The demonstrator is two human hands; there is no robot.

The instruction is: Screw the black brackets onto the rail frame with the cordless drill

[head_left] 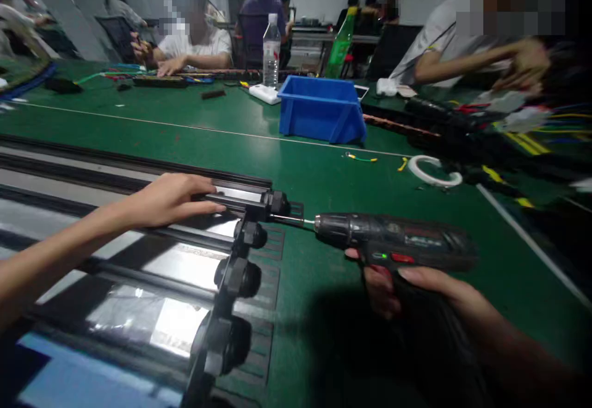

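Note:
My right hand point(416, 297) is wrapped round the handle of a black cordless drill point(398, 238), its small green light lit. From the chuck, a thin screwdriver bit point(296, 219) reaches left to the end of a long black bar fixture point(231, 195); whether a screw sits at its tip I cannot make out. My left hand point(185, 198) lies over that fixture with fingers stretched along it, pressing on it near its end. Several similar bars with shiny pale panels lie side by side toward me, each ending in a black cable gland point(240, 277).
A blue plastic bin point(319, 109) stands on the green table point(194, 121), with a water bottle point(271, 53) and a green bottle point(341, 44) behind. A white ring point(435, 171) and wires lie at right. Co-workers point(197, 44) sit across the table.

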